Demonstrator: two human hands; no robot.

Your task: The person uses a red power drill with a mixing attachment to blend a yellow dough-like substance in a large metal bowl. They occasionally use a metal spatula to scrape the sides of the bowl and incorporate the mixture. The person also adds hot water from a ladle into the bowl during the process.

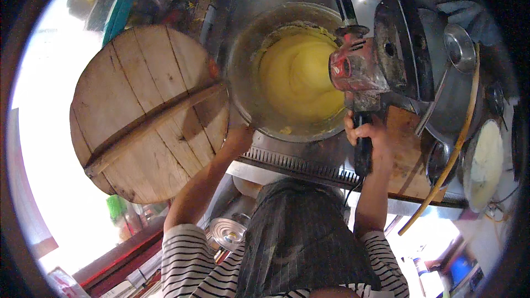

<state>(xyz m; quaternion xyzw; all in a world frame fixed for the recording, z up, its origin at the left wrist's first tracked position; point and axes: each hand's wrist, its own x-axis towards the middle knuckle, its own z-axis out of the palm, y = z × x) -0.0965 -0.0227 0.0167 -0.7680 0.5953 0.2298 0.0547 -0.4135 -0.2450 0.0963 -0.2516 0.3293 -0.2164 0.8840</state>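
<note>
A large metal pot [243, 72] holds a thick, smooth yellow paste [298, 77] with a swirled surface. My right hand [372, 135] wraps round the black handle of a red and black power mixer [359, 69], whose body overhangs the pot's right side. A second black handle sticks out from its far end. Whatever the mixer carries below it is hidden. My left hand [240, 139] is closed at the pot's near left rim, seemingly gripping it; its fingertips are in shadow. Beside that arm stands a round wooden lid [149, 88] with a crossbar.
On the right are a brown board [406, 154], a metal ladle [460, 49], a long wooden stick [461, 138] and a bowl of pale food [486, 160]. A slotted metal strip [298, 163] edges the counter before me. A teal object [120, 11] stands far left.
</note>
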